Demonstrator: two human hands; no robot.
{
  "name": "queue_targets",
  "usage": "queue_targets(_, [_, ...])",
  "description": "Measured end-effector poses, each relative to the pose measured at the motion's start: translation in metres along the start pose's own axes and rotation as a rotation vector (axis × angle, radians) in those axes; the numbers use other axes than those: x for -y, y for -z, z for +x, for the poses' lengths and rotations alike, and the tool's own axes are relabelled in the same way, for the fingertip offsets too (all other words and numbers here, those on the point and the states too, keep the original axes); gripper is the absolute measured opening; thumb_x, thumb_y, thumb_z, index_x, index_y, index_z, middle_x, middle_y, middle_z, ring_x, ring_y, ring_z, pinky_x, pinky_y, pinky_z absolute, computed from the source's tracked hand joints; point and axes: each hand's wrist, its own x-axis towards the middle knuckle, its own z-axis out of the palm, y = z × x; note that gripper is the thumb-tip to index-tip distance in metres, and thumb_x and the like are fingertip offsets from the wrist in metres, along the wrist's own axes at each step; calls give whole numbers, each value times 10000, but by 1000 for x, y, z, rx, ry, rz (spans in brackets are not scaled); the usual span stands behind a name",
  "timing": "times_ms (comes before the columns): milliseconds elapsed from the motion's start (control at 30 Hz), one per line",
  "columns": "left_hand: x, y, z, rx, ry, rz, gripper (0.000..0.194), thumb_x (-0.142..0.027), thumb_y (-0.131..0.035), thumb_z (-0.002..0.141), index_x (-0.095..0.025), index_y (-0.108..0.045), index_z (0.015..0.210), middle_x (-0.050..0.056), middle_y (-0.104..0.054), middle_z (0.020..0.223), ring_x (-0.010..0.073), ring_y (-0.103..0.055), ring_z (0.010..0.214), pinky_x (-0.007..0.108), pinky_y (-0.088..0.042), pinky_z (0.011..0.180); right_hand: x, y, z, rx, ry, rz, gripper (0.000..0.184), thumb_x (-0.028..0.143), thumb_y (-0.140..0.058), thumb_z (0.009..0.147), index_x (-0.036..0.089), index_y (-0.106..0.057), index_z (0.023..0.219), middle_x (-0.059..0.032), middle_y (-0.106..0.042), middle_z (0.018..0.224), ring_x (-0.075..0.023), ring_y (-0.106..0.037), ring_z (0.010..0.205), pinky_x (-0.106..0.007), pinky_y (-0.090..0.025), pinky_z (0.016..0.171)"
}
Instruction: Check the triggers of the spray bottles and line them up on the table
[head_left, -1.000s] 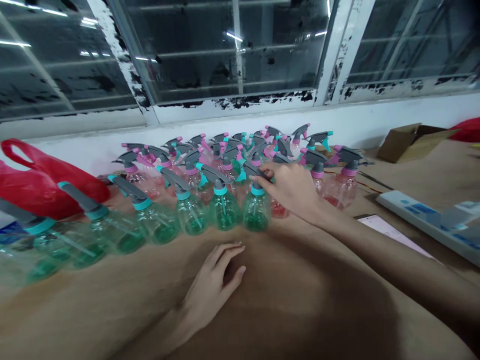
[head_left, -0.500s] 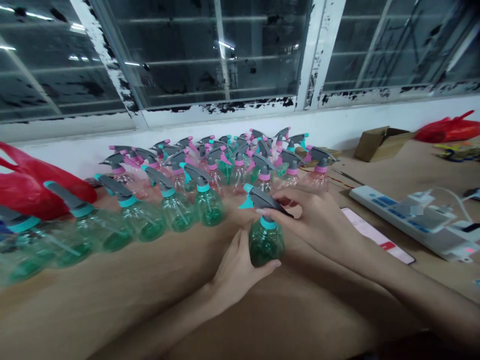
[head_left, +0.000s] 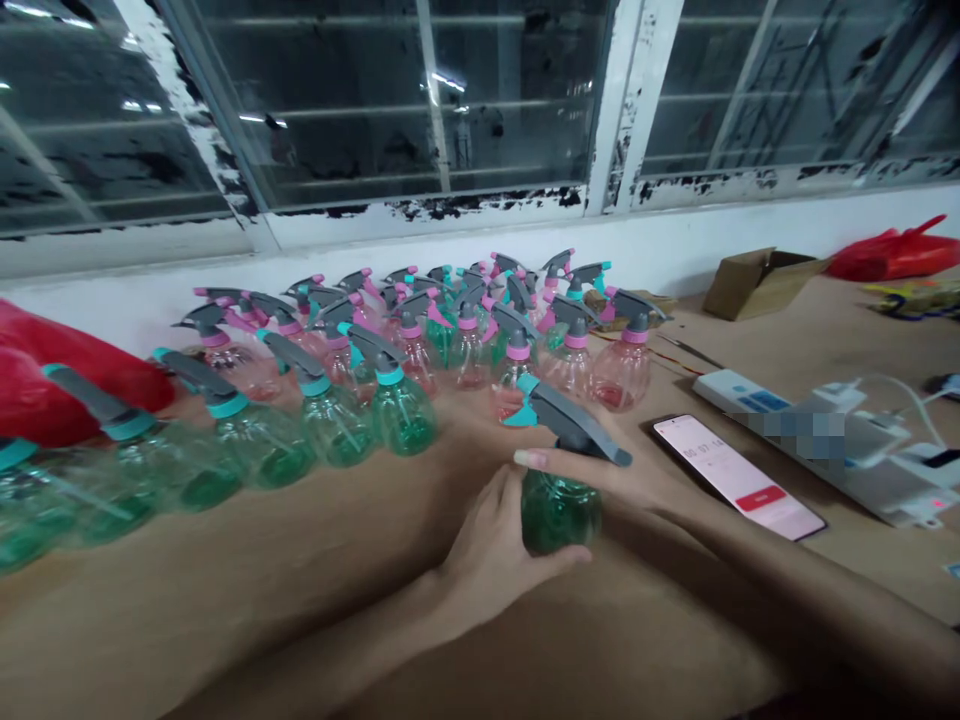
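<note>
Clear green round plastic spray bottle point(head_left: 561, 515) with grey trigger top is in front of the pink bottles point(head_left: 621, 375), left hand's point(head_left: 487, 545) grip clamped on its body, right hand's point(head_left: 637, 482) around its neck, probably for steadiness.

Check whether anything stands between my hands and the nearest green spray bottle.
Nothing visible does. The left hand cups the green spray bottle from the left, and the right hand has a finger across its neck. The nearest pink-collared bottle stands beyond it; the phone lies off to the right.
</note>
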Motion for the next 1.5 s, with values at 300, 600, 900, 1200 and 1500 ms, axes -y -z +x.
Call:
queue_targets(300, [10,6,4,60,-55,-15,969,-517,-746,709,-180,-209,1441,181,-445,1361,373,-411,1265,541,-392,1000,-7,-5,4,-11,78,16,230,291,-632,805,251,-602,1030,-17,-659,1008,-188,-624,936,-337,-495,828])
queue_targets(600, [56,27,-15,192,-89,218,1007,-602,-599,812,-237,59,1481,192,-239,1497,377,-228,1360,592,-263,1044,-11,-17,16,-10,0,55,195,305,-565,841,251,-603,1024,0,-651,889,-139,-556,630,-299,-468,601])
queue_targets(900, [74,41,-21,195,-92,345,914,-532,-605,831,-204,-70,1494,153,-216,1515,324,-222,1374,510,-257,1076,-14,-23,30,-30,-33,55,167,372,-601,826,261,-586,950,58,-493,637,-107,-425,489,-261,-365,469])
queue_targets(1200, [74,41,-21,235,-99,378,816,-554,-557,853,-143,-212,1467,143,-211,1516,310,-173,1389,499,-229,1098,-15,-23,34,-30,17,-6,170,371,-584,828,269,-591,964,13,-655,931,-155,-608,719,-299,-489,642])
queue_targets(1500, [73,39,-22,241,-101,381,803,-563,-544,863,-126,-231,1459,153,-202,1518,309,-155,1393,495,-230,1097,-13,-23,29,-56,-47,-52,180,423,-554,845,247,-569,808,23,-596,678,-144,-551,581,-289,-447,549])
